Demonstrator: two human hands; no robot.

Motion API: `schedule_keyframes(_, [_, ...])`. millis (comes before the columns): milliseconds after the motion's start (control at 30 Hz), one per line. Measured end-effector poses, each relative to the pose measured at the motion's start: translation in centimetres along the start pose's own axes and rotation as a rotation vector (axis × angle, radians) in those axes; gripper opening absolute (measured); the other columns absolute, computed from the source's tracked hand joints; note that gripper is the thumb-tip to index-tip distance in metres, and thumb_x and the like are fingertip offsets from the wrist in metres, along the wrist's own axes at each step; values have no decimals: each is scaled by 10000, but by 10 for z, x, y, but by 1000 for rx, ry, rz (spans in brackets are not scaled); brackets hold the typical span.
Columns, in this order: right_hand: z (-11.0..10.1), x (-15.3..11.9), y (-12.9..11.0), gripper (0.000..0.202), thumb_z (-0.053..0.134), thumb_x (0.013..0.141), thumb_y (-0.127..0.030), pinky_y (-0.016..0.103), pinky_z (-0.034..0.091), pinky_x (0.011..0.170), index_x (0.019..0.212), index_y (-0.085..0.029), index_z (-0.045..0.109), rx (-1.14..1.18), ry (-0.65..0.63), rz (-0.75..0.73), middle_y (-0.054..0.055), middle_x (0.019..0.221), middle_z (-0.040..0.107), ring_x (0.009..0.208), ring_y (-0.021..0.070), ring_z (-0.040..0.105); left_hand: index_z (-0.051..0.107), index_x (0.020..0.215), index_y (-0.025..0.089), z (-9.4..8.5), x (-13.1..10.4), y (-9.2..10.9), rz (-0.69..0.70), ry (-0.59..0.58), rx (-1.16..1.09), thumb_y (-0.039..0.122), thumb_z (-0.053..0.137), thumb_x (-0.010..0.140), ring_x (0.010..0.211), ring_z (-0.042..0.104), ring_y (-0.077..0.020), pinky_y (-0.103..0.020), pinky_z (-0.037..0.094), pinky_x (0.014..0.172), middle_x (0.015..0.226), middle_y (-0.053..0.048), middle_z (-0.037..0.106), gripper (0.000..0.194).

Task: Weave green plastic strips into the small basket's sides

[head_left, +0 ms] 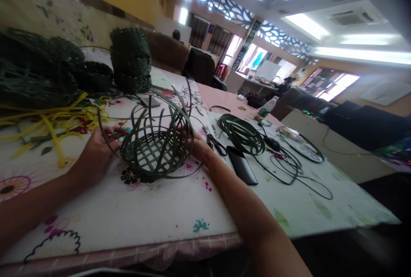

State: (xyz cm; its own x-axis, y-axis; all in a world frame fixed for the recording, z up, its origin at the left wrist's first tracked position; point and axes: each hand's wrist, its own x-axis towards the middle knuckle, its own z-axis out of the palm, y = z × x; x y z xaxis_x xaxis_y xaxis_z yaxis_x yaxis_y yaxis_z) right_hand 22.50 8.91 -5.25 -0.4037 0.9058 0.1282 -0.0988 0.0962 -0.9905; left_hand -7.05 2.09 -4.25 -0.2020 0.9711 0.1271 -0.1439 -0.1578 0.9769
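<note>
A half-woven basket (150, 153) of dark green flat strips lies on the flowered tablecloth in front of me, its open lattice base showing and loose strip ends sticking up and curving around it. My left hand (101, 148) is at its left side, fingers bent around a strip that curves out from the basket. At the right side my right hand (195, 145) grips the woven wall, its fingertips partly hidden behind the strips. Black-handled scissors (216, 144) lie just right of my right hand.
Finished dark green baskets (131, 61) stand at the back left, near yellow strips (51, 127). To the right lie a black phone (241, 165), a coil of green strip (240, 133), a computer mouse (272, 143) and thin cords. A plastic bottle (268, 108) stands farther back.
</note>
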Motion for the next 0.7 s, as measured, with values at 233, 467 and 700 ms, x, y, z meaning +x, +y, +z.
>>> schedule_keyframes(233, [0, 2, 4, 510, 587, 607, -225, 381, 628, 854, 1105, -257, 482, -34, -1, -19, 79, 1149, 730, 1024, 247, 715, 559, 1225, 214, -25, 29, -14, 81, -311, 193, 284, 770, 711, 1377, 573, -341, -473, 496, 1098, 1411, -141, 658, 560])
schedule_keyframes(467, [1, 1, 4, 486, 603, 617, -182, 387, 633, 884, 1093, -241, 524, 45, 13, -26, 85, 1193, 733, 1112, 263, 708, 496, 1210, 229, -28, 39, -25, 35, -343, 142, 328, 779, 713, 1220, 671, -318, -385, 586, 866, 1389, -143, 661, 581])
schedule_keyframes(700, [-4, 4, 1, 497, 710, 627, -207, 324, 605, 904, 1100, -261, 569, 130, -113, -4, 16, 1120, 748, 1043, 215, 716, 486, 1177, 230, -45, 69, -50, 35, -475, 302, 456, 822, 631, 1129, 676, -313, -381, 559, 862, 1256, -158, 703, 680])
